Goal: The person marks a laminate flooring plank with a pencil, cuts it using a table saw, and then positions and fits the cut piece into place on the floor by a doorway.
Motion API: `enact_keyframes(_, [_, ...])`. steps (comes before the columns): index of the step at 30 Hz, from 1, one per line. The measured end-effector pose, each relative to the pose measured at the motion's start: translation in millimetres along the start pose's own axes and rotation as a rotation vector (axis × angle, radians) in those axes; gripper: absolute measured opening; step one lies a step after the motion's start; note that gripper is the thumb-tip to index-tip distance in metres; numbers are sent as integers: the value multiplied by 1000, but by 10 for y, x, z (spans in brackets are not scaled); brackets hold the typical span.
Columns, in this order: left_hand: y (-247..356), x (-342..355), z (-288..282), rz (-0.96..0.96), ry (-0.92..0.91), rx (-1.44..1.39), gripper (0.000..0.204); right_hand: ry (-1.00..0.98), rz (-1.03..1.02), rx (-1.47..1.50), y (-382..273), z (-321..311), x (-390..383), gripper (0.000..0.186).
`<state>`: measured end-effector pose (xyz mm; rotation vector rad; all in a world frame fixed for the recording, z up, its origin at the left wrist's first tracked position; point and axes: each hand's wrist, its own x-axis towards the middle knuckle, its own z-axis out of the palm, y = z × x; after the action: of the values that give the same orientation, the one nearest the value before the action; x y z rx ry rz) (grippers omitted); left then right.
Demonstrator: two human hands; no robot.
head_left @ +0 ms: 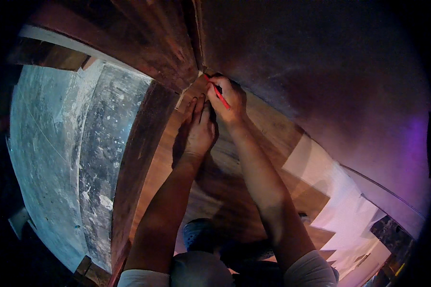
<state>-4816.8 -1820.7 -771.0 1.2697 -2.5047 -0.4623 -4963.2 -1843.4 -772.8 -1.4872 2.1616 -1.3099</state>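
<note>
My right hand (pixel 232 101) is closed around a red pencil (pixel 221 98), its upper end pointing toward the corner where the dark panels meet. Just to its left, my left hand (pixel 199 135) lies with fingers stretched out on a brown wood-look floorboard (pixel 160 165). The fingertips of the left hand are near the board's far end, by a pale, narrow edge (pixel 180 101). Shadow hides part of the surface around both hands.
A dark brown strip (pixel 135 174) borders the boards on the left, with a paint-spattered grey surface (pixel 105 129) beyond it. A dark wall (pixel 316 62) rises at right. Stepped board ends meet white underlay (pixel 345 203) at lower right. My knee (pixel 196 268) is below.
</note>
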Motion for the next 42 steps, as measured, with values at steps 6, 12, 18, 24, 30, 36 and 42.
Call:
enact_keyframes(6, [14,14,14,3,-14,27,62,-36,48,-5,-1,-19,10,23])
enact_keyframes(12, [-18,-8,67,12,15,25,65,-45,78,-21,-9,-23,-10,22])
enact_keyframes(18, [16,1,50,-45,-33,-27,66,4,0,17,16,-27,1,23])
enact_keyframes(24, [9,-61,115,-96,-42,-34,68,17,7,19,25,1,-15,24])
enact_keyframes(30, [27,11,94,-32,-29,-2,70,60,-41,2,63,-17,35,20])
enact_keyframes(36, [-24,-2,137,-40,-29,-50,71,29,-24,-7,60,-3,10,21])
enact_keyframes(42, [-36,-13,89,1,6,-18,70,20,57,16,6,-39,-2,22])
